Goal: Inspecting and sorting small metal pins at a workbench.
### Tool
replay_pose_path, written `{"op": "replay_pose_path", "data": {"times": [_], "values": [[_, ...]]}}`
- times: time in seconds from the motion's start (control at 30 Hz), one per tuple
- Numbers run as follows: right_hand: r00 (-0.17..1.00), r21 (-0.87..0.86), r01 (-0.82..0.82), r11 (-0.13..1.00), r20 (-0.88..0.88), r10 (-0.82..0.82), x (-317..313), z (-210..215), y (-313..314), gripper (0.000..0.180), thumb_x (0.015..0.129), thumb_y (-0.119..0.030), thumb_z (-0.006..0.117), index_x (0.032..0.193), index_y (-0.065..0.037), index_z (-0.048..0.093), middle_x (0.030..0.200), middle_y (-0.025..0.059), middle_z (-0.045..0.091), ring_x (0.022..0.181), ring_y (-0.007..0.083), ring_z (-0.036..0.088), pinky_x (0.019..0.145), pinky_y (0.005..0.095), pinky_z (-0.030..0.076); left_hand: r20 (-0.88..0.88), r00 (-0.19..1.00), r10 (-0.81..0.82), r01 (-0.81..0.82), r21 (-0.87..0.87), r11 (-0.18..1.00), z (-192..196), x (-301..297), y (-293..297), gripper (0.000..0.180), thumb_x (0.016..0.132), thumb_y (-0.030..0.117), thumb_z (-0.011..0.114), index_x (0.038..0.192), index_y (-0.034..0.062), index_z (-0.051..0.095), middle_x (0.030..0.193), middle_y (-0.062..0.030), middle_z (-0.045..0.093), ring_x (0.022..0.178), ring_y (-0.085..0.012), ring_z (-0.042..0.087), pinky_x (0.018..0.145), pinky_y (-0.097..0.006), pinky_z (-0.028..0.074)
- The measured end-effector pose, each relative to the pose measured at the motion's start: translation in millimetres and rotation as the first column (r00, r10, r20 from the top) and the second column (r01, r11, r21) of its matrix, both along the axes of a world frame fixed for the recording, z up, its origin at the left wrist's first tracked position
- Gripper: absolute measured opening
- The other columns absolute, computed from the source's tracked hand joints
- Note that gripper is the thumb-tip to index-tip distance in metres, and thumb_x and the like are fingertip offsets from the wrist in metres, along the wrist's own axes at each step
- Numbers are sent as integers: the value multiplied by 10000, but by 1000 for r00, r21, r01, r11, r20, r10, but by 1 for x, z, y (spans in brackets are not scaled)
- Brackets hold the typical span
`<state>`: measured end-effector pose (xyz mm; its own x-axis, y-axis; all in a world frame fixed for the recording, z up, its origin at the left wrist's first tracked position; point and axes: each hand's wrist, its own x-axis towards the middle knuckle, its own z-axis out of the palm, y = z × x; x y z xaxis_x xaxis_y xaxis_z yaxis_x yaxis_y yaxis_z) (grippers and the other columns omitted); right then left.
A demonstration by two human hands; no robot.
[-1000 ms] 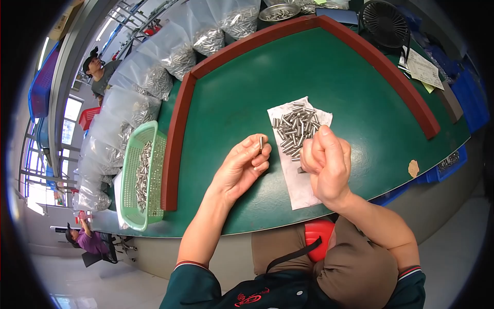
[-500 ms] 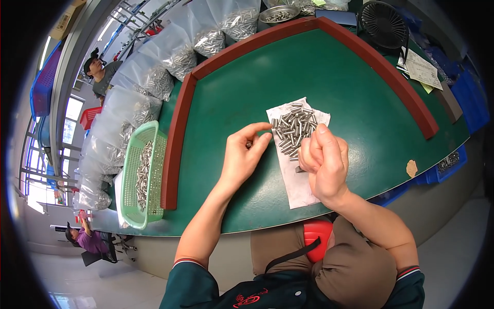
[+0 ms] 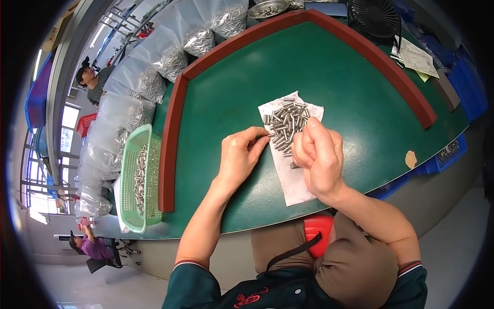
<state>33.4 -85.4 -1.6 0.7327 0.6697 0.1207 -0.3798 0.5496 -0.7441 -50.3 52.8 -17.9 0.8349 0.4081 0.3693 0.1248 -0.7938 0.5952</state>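
Note:
A pile of short, shiny metal pins (image 3: 288, 121) lies on a white cloth (image 3: 298, 193) on the green table. My left hand (image 3: 239, 157) is at the pile's left edge, thumb and forefinger closed on a metal pin (image 3: 271, 135). Over the right side of the cloth is my right hand (image 3: 324, 159), its fingers curled in and the thumb pressed on top. What it holds, if anything, is hidden. Partly covered by that hand, a small dark block (image 3: 294, 166) sits on the cloth below the pile.
Red-brown rails (image 3: 172, 144) border the table. Left of them stands a green basket (image 3: 135, 219) of pins, with clear bags (image 3: 170, 62) of metal parts behind. A metal bowl (image 3: 267, 9), a black fan (image 3: 375, 18) and papers (image 3: 417, 56) are at the back. Two people are at left.
My left thumb and forefinger have closed together at the pile's edge. My right hand stays curled over the cloth. The whole view has shifted slightly.

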Motion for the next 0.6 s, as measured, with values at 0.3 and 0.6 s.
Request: {"op": "replay_pose_path", "data": {"times": [0.3, 0.6], "values": [[998, -14, 15, 1000, -59, -16, 3, 0, -2, 442, 923, -240, 324, 505, -119, 240, 415, -6, 261, 387, 76, 192, 375, 245, 172, -247, 965, -88, 40, -196, 980, 18, -22, -41, 70, 738, 42, 630, 754, -18, 597, 494, -55, 463, 437, -97, 395, 422, -258, 336], [991, 18, 40, 999, -125, -37, 8, -1, -4, 442, 918, -229, 306, 494, -127, 233, 408, -7, 249, 381, 87, 178, 378, 255, 172, -231, 969, -93, 41, -220, 975, 15, -19, -42, 59, 733, 20, 630, 752, -26, 600, 499, -65, 466, 434, -101, 394, 421, -258, 327]]}}
